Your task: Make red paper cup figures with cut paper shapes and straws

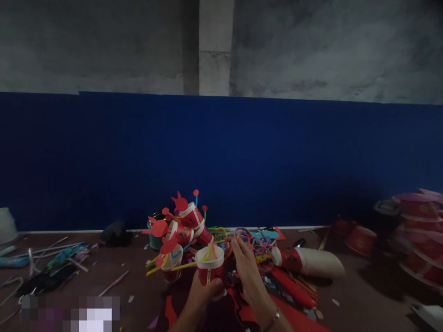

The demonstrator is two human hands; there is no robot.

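My left hand is wrapped round a red and white paper cup, held upright. Yellow and orange drinking straws stick up out of its mouth, and a yellow one juts out to the left. Just right of the cup is my right hand, its fingers drawn together; whatever they pinch, if anything, is too small and dim to name. To the left, several paper cups carry red paper cutouts and bent straws. A heap of colourful pipe cleaners and straws lies behind my right hand.
A long stack of paper cups lies on its side at the right. Farther right stand stacked red containers, blurred. Straws and a blue bundle litter the table's left. Red paper lies near me; a blue panel rises behind.
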